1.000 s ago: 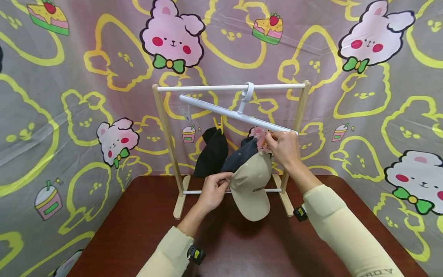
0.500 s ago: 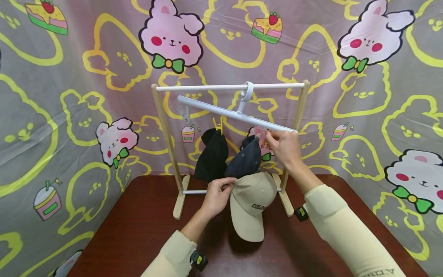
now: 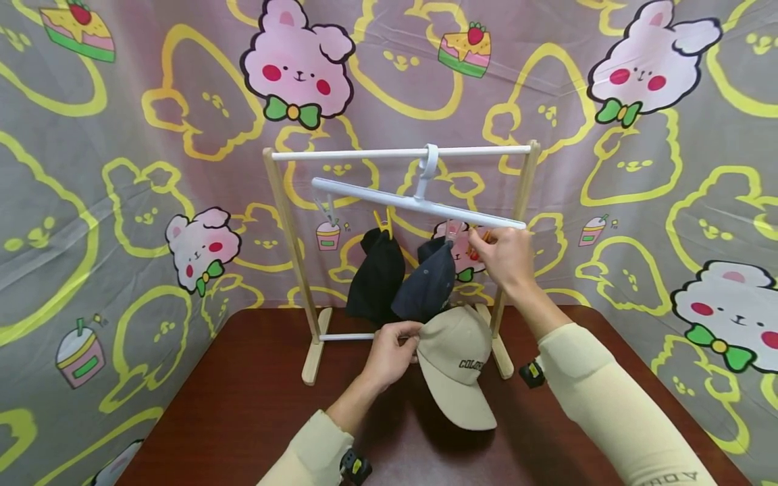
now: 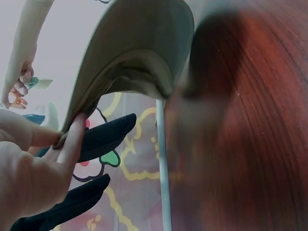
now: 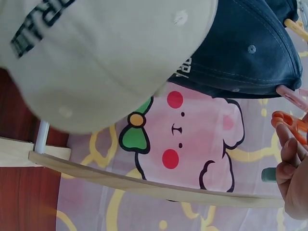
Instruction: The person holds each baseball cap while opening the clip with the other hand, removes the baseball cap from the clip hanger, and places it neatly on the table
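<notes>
My left hand (image 3: 392, 358) pinches the edge of a beige baseball cap (image 3: 456, 344), whose brim hangs toward the table; in the left wrist view the cap's underside (image 4: 139, 43) shows. At the right end of a tilted white clip hanger (image 3: 377, 194), my right hand (image 3: 507, 256) pinches an orange clip (image 5: 288, 122). A green clip end (image 5: 269, 174) pokes out beside those fingers. Between the hands, a navy cap (image 3: 428, 280) hangs from a pink clip (image 3: 452, 231). Left of it, a black cap (image 3: 377, 277) hangs from a yellow clip (image 3: 384, 221).
A wooden rack (image 3: 292, 250) with a white top rod (image 3: 346, 155) bears the hanger. At the hanger's left end dangles a bare grey clip (image 3: 327, 210). The rack stands on a reddish-brown table (image 3: 243, 405), with a cartoon-patterned cloth (image 3: 146, 270) behind.
The beige cap has come down, uncovering the navy cap, then shifted slightly right with my left hand. My right fingers have left the pink clip for the orange one. The hanger tilts less.
</notes>
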`<control>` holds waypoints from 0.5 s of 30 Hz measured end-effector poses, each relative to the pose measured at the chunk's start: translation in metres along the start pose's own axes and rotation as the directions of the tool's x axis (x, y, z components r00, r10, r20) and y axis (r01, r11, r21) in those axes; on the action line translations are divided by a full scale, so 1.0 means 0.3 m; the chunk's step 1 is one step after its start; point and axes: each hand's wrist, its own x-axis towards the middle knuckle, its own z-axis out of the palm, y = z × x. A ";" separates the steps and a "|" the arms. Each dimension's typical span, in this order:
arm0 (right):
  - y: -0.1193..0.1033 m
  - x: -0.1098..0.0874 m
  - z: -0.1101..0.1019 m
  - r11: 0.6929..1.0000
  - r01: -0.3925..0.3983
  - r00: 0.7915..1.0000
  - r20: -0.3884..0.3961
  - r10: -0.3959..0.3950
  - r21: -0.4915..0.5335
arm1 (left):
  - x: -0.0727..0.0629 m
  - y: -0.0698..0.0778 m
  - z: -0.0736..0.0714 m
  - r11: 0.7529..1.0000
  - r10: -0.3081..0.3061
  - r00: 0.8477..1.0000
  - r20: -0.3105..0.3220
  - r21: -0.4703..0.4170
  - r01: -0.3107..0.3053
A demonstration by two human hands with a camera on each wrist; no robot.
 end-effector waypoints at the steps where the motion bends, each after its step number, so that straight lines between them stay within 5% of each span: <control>1: -0.002 0.000 0.000 1.000 -0.003 1.000 -0.002 0.003 -0.003 | -0.002 -0.001 0.000 1.000 -0.008 1.000 0.031 -0.014 0.008; 7: -0.014 0.002 -0.002 1.000 -0.019 1.000 -0.017 0.019 -0.022 | -0.022 -0.001 0.007 0.997 -0.059 0.977 0.203 0.051 0.050; 15: -0.003 0.015 -0.011 0.997 -0.036 0.996 -0.078 0.031 -0.061 | -0.044 0.008 0.009 0.976 -0.179 0.930 0.322 0.176 0.127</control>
